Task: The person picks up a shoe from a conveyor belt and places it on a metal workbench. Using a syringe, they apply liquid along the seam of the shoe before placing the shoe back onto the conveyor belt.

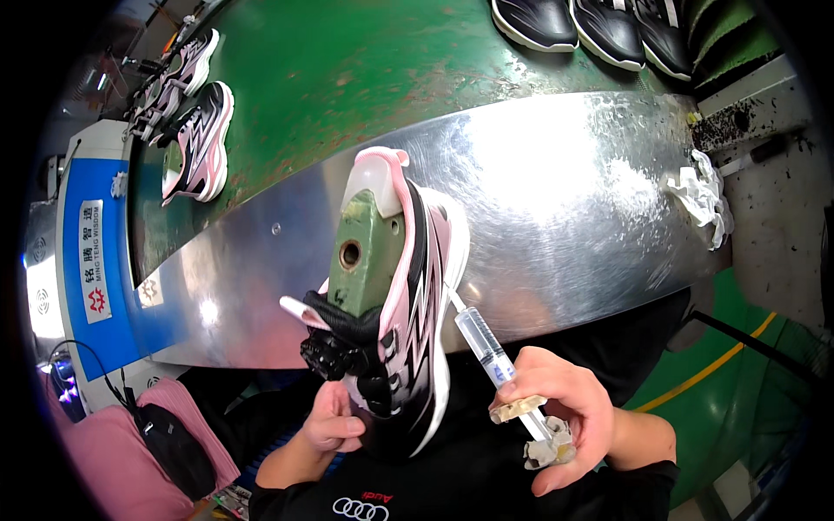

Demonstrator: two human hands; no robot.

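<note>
A green table (304,95) stretches across the top of the view, with a shiny metal sheet (556,200) along its near side. A blue panel (113,343) stands at the left, and below it is pink cloth (122,460) with a black pouch (178,451) against it. The shoe (426,304), pink, black and white, is raised in front of the sheet, near the middle of the view, heel up and toe down, its opening facing left. Three black shoes (608,35) sit at the far right of the table, and similar pink-and-black shoes (207,143) line its left side. A green last (369,252) with a round hole fills the opening of the raised shoe. The right hand (573,417) has its fingers curled around a clear syringe (486,347), gripping it by its lower part. The left hand (334,421) grips the shoe near the toe, thumb showing; the rest of its fingers are partly hidden. Crumpled white paper (702,200) lies at the sheet's right end. The syringe points up and left, its tip at the pale sole edge; whether it touches, I cannot tell. Tan tape (519,409) wraps the syringe's flange.
</note>
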